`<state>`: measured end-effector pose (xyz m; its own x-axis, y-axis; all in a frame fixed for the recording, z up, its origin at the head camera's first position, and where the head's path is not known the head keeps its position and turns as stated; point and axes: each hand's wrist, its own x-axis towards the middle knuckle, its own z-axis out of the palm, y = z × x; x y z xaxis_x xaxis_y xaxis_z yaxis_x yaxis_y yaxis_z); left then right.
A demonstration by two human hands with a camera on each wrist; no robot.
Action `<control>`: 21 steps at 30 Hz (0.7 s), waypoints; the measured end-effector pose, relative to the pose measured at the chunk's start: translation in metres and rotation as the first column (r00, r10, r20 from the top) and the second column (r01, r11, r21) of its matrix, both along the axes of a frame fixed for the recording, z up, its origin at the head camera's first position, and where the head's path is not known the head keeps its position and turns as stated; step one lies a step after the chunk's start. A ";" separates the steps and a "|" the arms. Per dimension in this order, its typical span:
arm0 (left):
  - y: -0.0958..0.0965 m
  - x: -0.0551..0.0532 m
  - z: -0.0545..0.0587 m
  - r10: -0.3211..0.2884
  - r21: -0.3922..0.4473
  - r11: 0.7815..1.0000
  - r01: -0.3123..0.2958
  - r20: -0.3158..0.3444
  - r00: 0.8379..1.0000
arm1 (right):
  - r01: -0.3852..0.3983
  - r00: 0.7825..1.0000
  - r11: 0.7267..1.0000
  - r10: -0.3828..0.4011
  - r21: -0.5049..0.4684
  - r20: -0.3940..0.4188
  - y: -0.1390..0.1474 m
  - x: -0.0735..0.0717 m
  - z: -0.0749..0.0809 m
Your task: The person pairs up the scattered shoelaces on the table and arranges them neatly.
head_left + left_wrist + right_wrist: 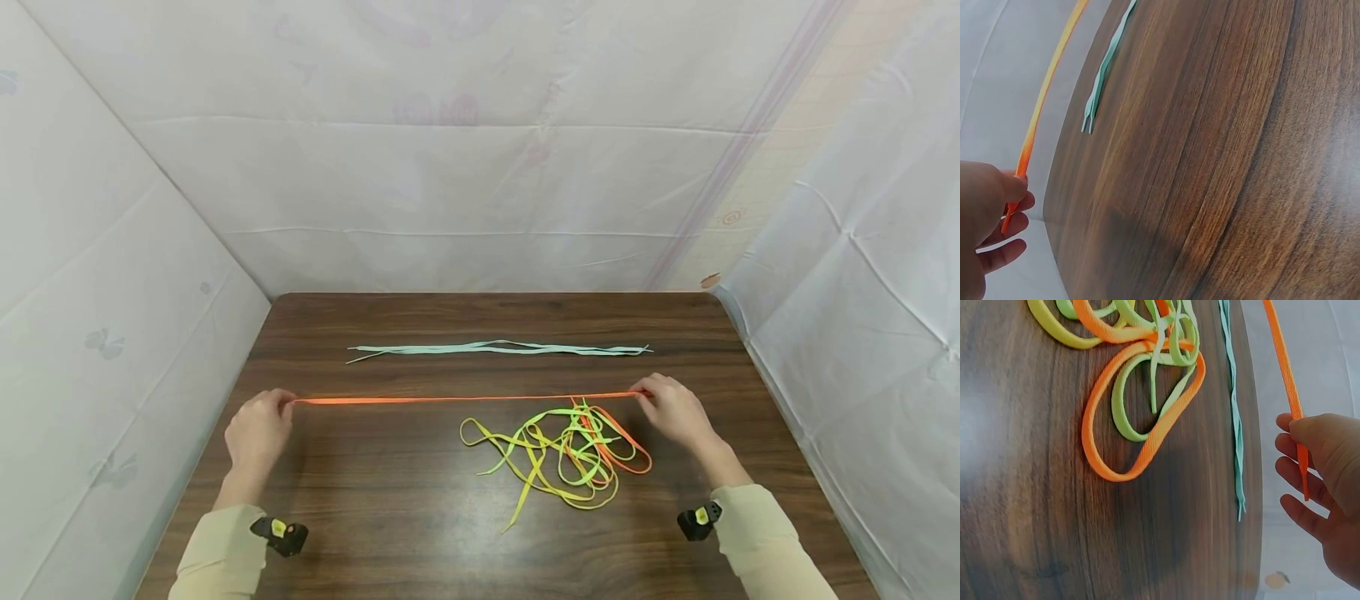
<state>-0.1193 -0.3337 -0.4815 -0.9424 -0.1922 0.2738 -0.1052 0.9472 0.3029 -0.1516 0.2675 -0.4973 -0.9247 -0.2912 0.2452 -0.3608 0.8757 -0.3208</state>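
The left hand [258,429] and right hand [675,410] pinch opposite ends of a flat orange fabric lace [450,399], taut across the frame's lower middle; below, right of centre, tangled yellow, lime-green and orange laces [591,433]; above, straight mint-green laces [427,350] on the dark wood-grain tabletop [375,500]

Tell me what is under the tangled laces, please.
The brown table shows through gaps in the tangled laces; whatever lies directly beneath them is covered and cannot be seen.

A dark wood-grain table [375,508] stood before creased white sheeting [420,187] printed with faint motifs, where a pale purple stripe [742,146] slanted down toward the table's far edge.
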 end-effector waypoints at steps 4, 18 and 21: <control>0.000 -0.004 0.000 -0.020 -0.004 1.000 0.020 -0.007 1.000 | 0.022 1.000 1.000 -0.022 0.009 0.004 0.005 -0.005 -0.001; 0.004 -0.022 -0.006 -0.033 0.006 0.999 0.033 0.020 0.999 | 0.049 0.998 0.998 -0.047 0.033 -0.050 0.014 -0.027 -0.007; 0.004 -0.026 -0.008 -0.035 0.008 0.999 0.035 0.034 0.999 | 0.055 0.998 0.998 -0.053 0.043 -0.033 0.016 -0.030 -0.008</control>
<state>-0.1450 -0.3294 -0.4900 -0.9574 -0.1610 0.2396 -0.0827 0.9482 0.3066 -0.1814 0.2832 -0.5054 -0.9314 -0.2521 0.2624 -0.3219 0.9072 -0.2709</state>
